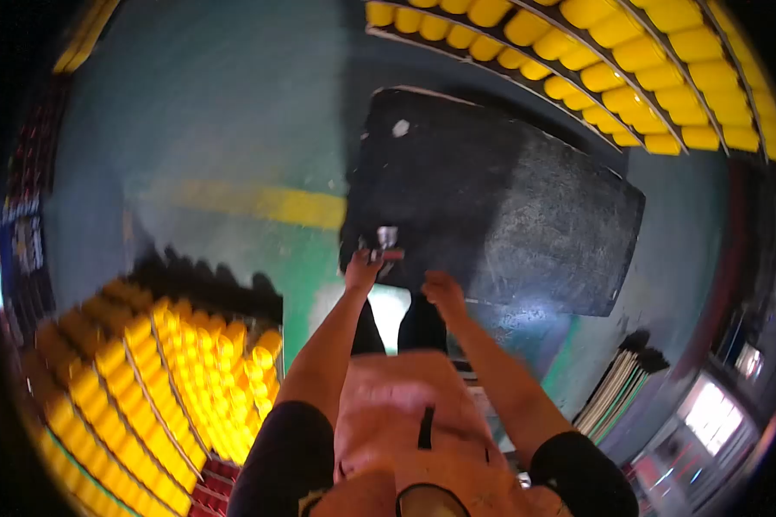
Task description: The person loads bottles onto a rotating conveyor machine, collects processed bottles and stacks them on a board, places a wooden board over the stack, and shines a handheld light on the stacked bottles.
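Observation:
My left hand (pixel 365 269) is closed around a small silver and red tool (pixel 390 253), whose exact kind is too small to make out. A shiny metal part sticks out on its far side. To the right, apart from the tool, my right hand (pixel 442 291) has its fingers curled in; whether anything lies inside them is hidden. Both hands are in front of my body, above the near edge of a dark mat (pixel 440 185) on the floor.
Racks of yellow cylinders (pixel 629 56) stand at the far right, and more yellow cylinders (pixel 224 370) at the near left. A yellow stripe (pixel 293 207) crosses the green floor. Thin boards (pixel 612 392) lean at the right. I wear a pinkish apron (pixel 405 388).

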A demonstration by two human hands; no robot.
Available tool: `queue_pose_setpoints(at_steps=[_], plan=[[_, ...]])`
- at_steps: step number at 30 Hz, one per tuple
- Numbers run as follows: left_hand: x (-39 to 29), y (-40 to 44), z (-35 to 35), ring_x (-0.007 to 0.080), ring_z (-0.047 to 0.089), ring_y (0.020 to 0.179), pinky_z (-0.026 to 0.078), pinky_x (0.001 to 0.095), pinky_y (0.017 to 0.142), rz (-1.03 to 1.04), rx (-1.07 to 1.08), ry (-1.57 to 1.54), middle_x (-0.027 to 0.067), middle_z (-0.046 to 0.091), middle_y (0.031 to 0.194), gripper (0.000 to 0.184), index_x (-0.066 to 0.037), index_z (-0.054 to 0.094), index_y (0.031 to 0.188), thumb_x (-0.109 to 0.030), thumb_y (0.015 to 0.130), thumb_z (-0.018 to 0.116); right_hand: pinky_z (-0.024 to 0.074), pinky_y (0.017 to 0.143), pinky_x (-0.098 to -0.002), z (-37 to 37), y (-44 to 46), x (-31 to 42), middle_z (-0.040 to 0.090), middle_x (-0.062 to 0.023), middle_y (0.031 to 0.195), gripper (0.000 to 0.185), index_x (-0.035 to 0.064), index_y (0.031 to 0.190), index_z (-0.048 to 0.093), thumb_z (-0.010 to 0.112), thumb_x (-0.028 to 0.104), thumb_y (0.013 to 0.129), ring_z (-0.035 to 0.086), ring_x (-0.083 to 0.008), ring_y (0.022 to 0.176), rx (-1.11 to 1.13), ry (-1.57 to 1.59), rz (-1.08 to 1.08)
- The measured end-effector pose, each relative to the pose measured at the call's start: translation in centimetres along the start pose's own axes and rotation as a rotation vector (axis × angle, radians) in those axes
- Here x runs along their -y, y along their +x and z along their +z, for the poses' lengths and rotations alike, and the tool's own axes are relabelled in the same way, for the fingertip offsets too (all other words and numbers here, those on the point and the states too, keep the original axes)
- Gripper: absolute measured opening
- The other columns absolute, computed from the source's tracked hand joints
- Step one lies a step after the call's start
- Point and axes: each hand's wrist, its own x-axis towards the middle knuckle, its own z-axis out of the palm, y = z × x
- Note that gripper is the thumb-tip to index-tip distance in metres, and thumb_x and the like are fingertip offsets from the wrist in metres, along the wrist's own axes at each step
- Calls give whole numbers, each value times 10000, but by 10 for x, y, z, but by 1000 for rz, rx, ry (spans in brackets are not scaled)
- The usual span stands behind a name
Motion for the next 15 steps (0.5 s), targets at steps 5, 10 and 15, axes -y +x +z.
queue_pose_setpoints(at_steps=[5,10,15], plan=[[-63,53,-35,348,571,1075,443,413,915,-345,-47,-158,196,579,1185,643,-43,518,1230,-443,751,674,401,963,-386,65,93,-19,562,-188,1191,531,17,1201,563,726,232,744,501,-283,1173,-251,-175,-2],[-48,51,-47,216,597,989,465,315,851,-310,198,-611,130,615,1095,516,-43,530,1232,-302,805,661,466,853,-354,84,139,-15,604,-160,1098,532,-4,1152,588,748,284,735,597,-250,1002,-37,-65,35],[-135,35,-97,156,567,987,452,294,858,-192,447,-627,83,610,1074,390,-58,561,1214,-267,887,599,514,634,-257,54,100,-9,635,-35,885,417,61,1115,557,702,291,799,641,-150,813,219,753,328]])
